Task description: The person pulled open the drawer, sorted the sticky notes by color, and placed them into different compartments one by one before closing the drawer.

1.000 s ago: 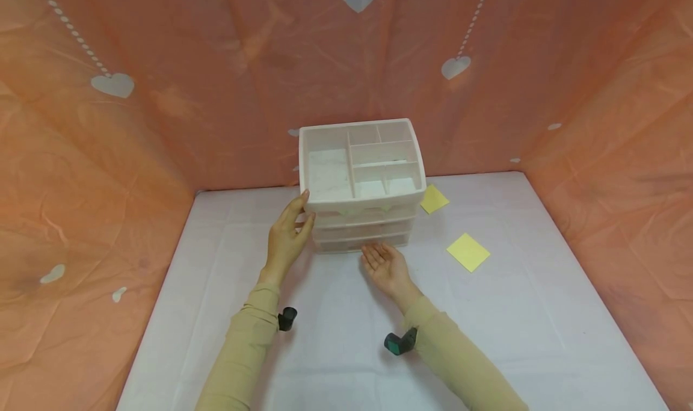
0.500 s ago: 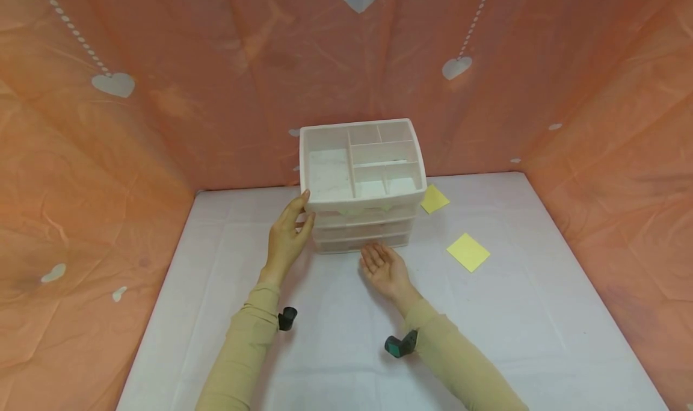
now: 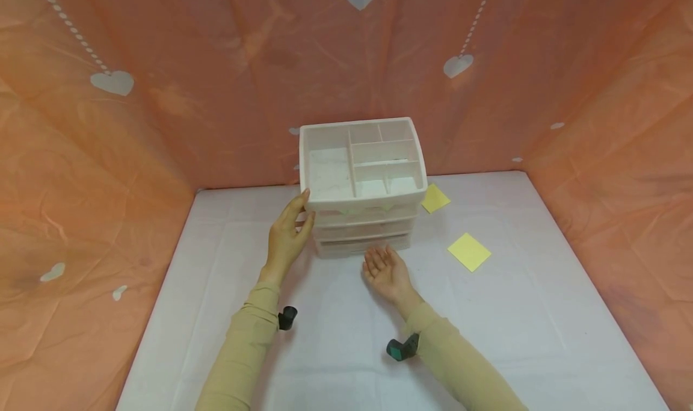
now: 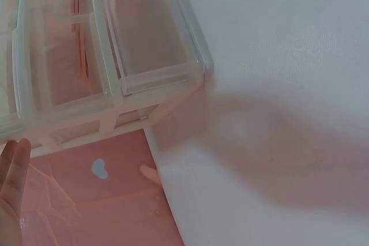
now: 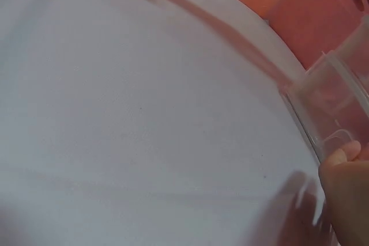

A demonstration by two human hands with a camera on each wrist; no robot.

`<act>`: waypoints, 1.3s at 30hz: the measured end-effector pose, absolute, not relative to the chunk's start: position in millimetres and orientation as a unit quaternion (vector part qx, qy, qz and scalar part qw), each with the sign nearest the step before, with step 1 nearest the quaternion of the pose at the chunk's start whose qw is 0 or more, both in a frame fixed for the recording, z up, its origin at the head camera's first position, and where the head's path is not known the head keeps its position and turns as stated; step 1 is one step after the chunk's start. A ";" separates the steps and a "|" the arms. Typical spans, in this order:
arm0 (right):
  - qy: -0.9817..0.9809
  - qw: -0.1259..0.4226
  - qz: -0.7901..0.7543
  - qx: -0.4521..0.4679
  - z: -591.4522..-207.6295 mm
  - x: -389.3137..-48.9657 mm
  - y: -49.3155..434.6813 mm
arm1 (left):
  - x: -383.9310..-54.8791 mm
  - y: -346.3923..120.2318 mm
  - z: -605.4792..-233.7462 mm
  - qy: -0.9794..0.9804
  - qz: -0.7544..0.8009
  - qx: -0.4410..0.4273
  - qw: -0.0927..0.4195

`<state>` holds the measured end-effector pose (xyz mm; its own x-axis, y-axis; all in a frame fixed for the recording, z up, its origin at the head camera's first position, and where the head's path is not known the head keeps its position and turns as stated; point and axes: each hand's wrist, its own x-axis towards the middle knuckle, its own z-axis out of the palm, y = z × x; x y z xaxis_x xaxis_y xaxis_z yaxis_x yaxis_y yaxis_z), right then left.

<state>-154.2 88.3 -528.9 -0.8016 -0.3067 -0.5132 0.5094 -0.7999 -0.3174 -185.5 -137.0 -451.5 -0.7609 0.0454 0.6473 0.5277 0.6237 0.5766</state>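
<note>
A white plastic drawer organizer (image 3: 363,201) stands at the back of the table, with a divided top tray and clear-fronted drawers. My left hand (image 3: 284,239) rests at its front left corner, fingertips against the side. In the left wrist view, the straight fingers (image 4: 16,171) touch the organizer's frame (image 4: 109,113). Palm up, my right hand (image 3: 387,274) is at the front of the bottom drawer (image 3: 338,248), which sticks out slightly. In the right wrist view, curled fingers (image 5: 349,152) hold the drawer's handle (image 5: 337,136); part of the grip is hidden.
Two yellow paper squares lie right of the organizer: one sheet (image 3: 468,252) farther forward, another note (image 3: 435,199) beside its side. An orange curtain (image 3: 243,98) with hearts closes off the back and sides of the white-covered table (image 3: 335,339).
The bottom drawer has come a little way out toward me, and my right hand has moved back slightly with it. My left hand stays at the organizer's corner.
</note>
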 end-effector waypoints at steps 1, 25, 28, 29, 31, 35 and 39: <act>0.226 0.221 -0.921 0.226 -529.9 -154.0 88.4 | -185.2 -137.1 -451.2 -0.849 -0.400 -0.168 0.301; 0.284 0.225 -0.895 0.261 -526.9 -137.0 85.0 | -184.1 -136.3 -451.8 -0.843 -0.402 -0.175 0.312; 0.293 0.228 -0.891 0.261 -527.3 -134.5 84.6 | -184.1 -136.6 -451.3 -0.846 -0.402 -0.171 0.305; 0.295 0.228 -0.891 0.260 -527.6 -133.7 84.6 | -184.3 -136.6 -451.2 -0.847 -0.402 -0.170 0.303; 0.298 0.229 -0.890 0.259 -527.8 -132.0 84.7 | -184.6 -136.6 -451.2 -0.848 -0.402 -0.169 0.301; 0.304 0.235 -0.887 0.256 -526.3 -128.4 85.9 | -185.3 -136.2 -451.2 -0.848 -0.402 -0.171 0.302; 0.303 0.242 -0.885 0.257 -526.0 -123.7 88.2 | -185.2 -136.0 -451.4 -0.845 -0.406 -0.172 0.302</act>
